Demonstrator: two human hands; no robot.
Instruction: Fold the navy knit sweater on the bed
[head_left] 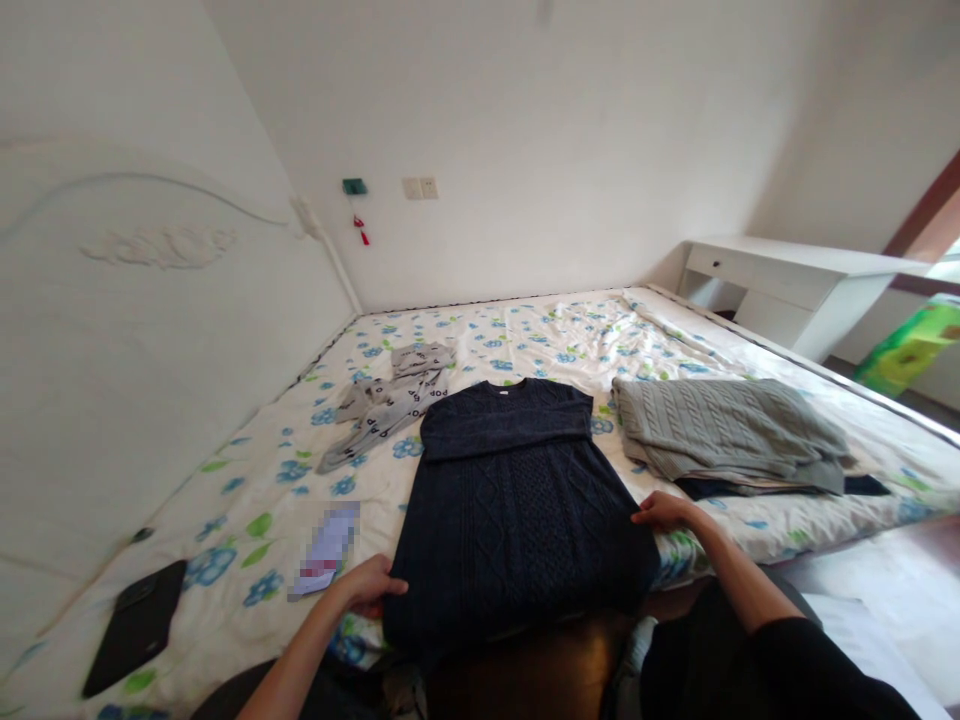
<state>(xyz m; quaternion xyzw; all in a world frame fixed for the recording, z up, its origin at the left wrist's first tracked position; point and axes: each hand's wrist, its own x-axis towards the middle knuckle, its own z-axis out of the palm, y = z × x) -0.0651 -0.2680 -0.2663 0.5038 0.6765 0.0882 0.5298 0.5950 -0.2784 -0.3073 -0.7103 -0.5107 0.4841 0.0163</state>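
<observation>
Lying flat on the bed (525,330) at its near edge, the navy sweater (510,500) hangs a little over the side. The left hand (367,582) curls its fingers on the sweater's left edge; the right hand (664,512) rests on the right edge, grip unclear. A grey sweater (727,430) lies folded just right of it, a printed garment (390,400) to its left.

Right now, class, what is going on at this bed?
A person is at the bed with a navy sweater laid flat on it, neck away from them. The left hand grips the sweater's left edge; the right hand touches its right edge. A folded grey sweater lies to the right, a crumpled grey garment to the left.
</observation>
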